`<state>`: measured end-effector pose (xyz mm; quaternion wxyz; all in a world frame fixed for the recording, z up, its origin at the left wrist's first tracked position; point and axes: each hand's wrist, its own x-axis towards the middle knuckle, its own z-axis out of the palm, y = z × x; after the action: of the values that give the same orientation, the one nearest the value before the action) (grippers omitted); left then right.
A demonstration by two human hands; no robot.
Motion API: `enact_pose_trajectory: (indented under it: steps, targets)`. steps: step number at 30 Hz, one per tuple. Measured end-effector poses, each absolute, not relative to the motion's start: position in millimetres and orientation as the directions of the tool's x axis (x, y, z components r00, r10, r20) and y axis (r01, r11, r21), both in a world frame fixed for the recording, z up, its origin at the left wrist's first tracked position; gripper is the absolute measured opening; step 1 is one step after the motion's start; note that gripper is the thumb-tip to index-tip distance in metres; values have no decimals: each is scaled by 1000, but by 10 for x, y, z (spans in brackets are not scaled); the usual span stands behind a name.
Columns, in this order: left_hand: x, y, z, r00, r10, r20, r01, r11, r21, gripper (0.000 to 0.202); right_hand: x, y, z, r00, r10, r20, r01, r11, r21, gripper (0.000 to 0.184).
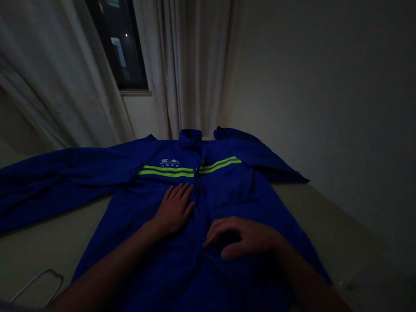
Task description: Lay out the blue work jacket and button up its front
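A blue jacket [127, 178] with yellow-green reflective stripes and a white chest logo lies spread front-up on a pale table [332, 218]. Its left sleeve stretches far out to the left; the right sleeve is folded near the collar. My left hand [174, 208] lies flat on the jacket's chest, fingers stretched out and together, just left of the front closure. My right hand [239, 236] rests on the jacket lower down, right of the closure, with its fingers curled down onto the fabric. The room is dim.
A thin wire loop, perhaps a hanger [37, 282], lies at the table's near left edge. White curtains [180, 53] and a dark window [113, 28] stand behind the table. A bare wall [343, 89] is on the right.
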<state>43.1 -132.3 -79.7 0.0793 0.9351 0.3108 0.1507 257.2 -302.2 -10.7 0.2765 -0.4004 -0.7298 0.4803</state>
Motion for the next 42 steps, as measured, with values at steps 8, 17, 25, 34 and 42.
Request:
enact_pose_trajectory:
  steps: [8, 17, 25, 34, 42]
  targets:
    - [329, -1700, -971, 723, 686, 85, 681, -728, 83, 74, 2224, -3107, 20, -470, 883, 6, 619, 334, -710, 91]
    - [484, -1354, -549, 694, 718, 55, 657, -663, 359, 50, 2383, -2602, -361, -221, 974, 58, 849, 221, -480, 84]
    - [1304, -390, -532, 410, 912, 21, 462, -228, 857, 57, 2203, -2592, -602, -296, 954, 50, 864, 289, -413, 67]
    - [2020, 440, -688, 378, 926, -14, 342, -125, 931, 66, 2273, -2673, -559, -321, 947, 28, 815, 292, -500, 70]
    - [1745, 977, -638, 370, 921, 120, 478, -299, 826, 82, 2286, -2642, -645, -317, 947, 41, 807, 293, -513, 69]
